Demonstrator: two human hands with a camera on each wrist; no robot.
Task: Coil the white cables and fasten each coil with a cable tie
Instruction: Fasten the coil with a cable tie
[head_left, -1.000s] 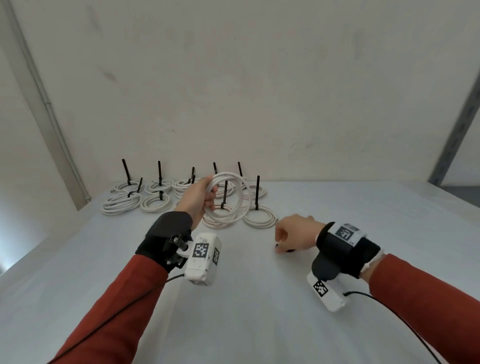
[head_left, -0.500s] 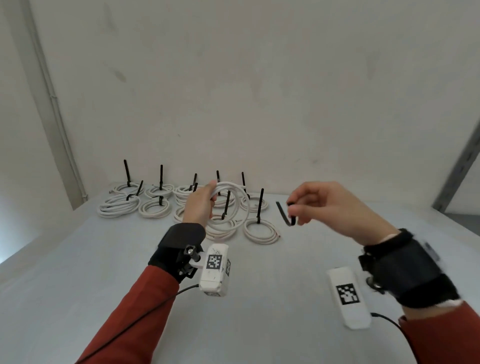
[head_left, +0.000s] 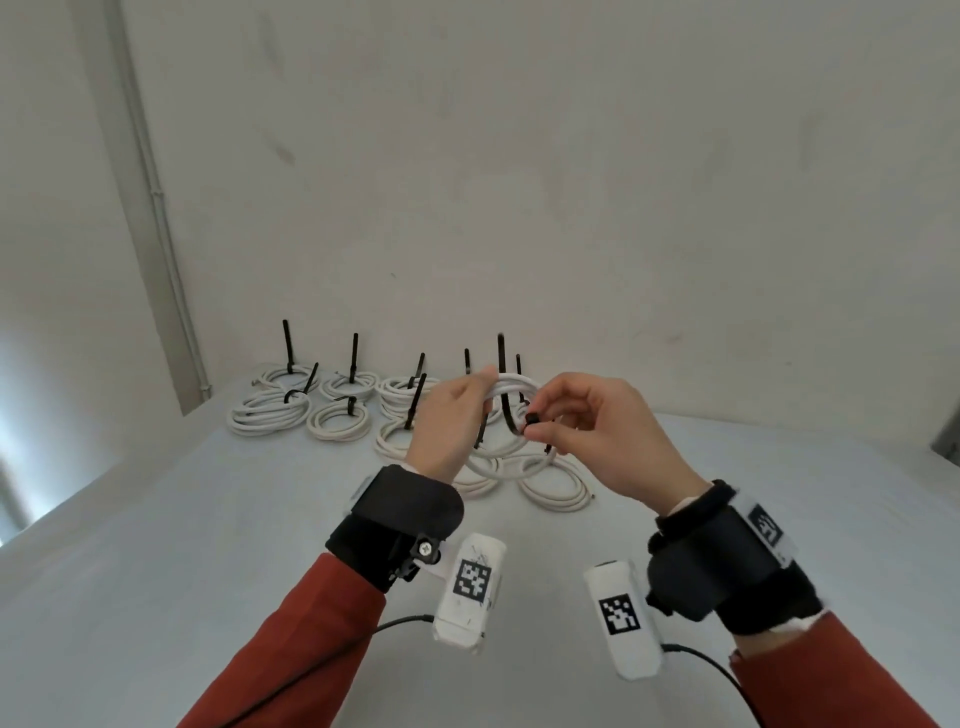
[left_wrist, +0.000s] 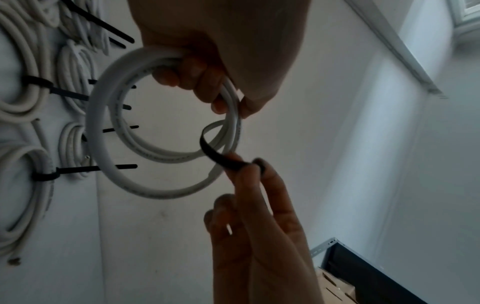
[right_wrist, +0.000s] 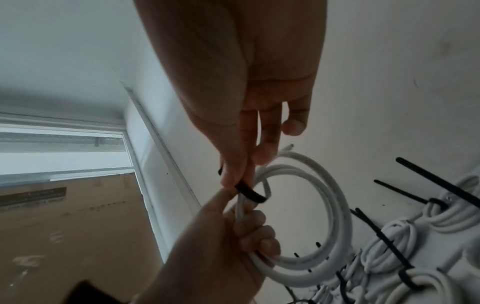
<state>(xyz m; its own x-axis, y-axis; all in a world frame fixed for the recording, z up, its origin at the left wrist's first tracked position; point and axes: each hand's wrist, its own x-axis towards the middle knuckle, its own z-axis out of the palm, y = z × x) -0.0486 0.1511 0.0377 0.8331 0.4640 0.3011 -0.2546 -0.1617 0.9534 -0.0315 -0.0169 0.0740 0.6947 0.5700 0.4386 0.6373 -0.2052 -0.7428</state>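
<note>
The white table (head_left: 156, 571) carries at its far end a cluster of tied coils (head_left: 267, 415), each cinched with a black tie, so most of the job looks done. One more white coil (left_wrist: 103, 115) is held up above them, the left hand (head_left: 447, 431) curling its fingers round the bunched turns. The right hand (head_left: 597, 441) pinches one end of a black cable tie (left_wrist: 207, 148) that curves round the strands, seemingly not yet threaded or pulled tight
</note>
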